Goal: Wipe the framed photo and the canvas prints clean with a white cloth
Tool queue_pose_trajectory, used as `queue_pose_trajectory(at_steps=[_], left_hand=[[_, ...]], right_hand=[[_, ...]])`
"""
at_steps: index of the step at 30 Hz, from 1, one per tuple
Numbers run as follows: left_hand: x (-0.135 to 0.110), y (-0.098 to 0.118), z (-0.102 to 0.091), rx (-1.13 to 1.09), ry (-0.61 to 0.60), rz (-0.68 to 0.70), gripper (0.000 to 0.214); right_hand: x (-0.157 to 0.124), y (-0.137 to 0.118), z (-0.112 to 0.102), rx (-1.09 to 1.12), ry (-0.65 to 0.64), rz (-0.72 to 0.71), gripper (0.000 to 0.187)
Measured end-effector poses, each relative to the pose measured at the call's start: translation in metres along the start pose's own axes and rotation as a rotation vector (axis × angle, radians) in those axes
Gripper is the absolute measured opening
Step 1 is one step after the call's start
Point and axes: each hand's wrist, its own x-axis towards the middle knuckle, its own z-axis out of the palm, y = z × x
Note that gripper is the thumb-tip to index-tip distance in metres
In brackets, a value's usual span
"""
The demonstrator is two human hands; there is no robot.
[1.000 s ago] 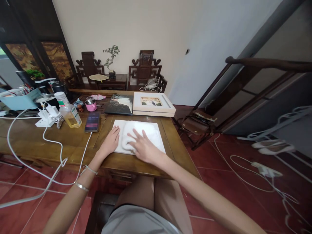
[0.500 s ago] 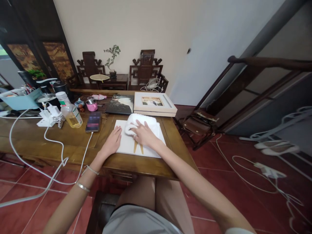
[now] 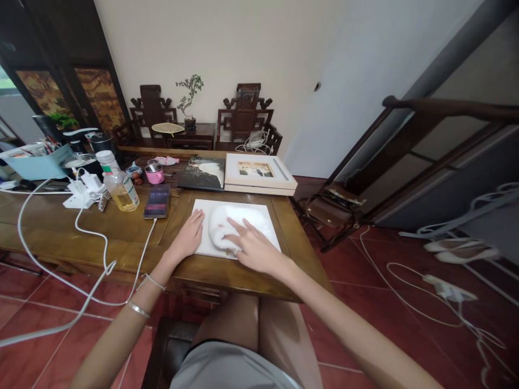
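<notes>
Under both hands, a white flat panel (image 3: 261,213) lies on the wooden table (image 3: 170,270). My left hand (image 3: 187,236) rests flat on the panel's left edge, fingers stretched out, holding nothing. With fingers spread over a white fluffy cloth (image 3: 217,222), my right hand (image 3: 256,249) grips it and presses it against the panel. The cloth is slightly blurred and covers the panel's middle, hiding most of the gold marking there.
Behind the panel are a dark picture (image 3: 203,174) and a framed picture (image 3: 261,173). To the left are a phone (image 3: 157,201) on a white cable, a bottle (image 3: 121,189), a pink cup (image 3: 154,174) and a power strip (image 3: 81,199). A bag (image 3: 330,210) sits on a chair at right.
My right hand has slid the white cloth down towards me, now over the gold marking that showed before. My left hand stays at the panel's left edge.
</notes>
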Motion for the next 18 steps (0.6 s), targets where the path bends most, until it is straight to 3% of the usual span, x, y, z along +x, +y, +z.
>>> queue_pose_trajectory(at_steps=[4,6,8,13,15,18], left_hand=[[0.000,0.002,-0.004,-0.111,0.036,-0.040,0.050],[0.001,0.004,-0.009,-0.220,0.087,-0.124,0.053],[0.002,0.005,-0.014,-0.353,0.153,-0.220,0.057],[0.003,0.012,-0.023,-0.469,0.233,-0.312,0.062],[0.001,0.016,-0.022,-0.426,0.233,-0.281,0.061],[-0.002,0.020,-0.018,-0.308,0.204,-0.176,0.061]], right_hand=[[0.045,0.017,0.009,-0.099,0.037,0.172,0.040],[0.061,0.009,0.015,-0.133,0.052,0.219,0.040],[0.066,-0.008,0.020,-0.137,0.057,0.155,0.040],[0.027,-0.049,0.016,-0.028,-0.024,-0.177,0.039],[0.006,-0.052,0.007,0.021,-0.084,-0.202,0.038],[-0.011,-0.040,-0.004,0.065,-0.110,-0.125,0.039]])
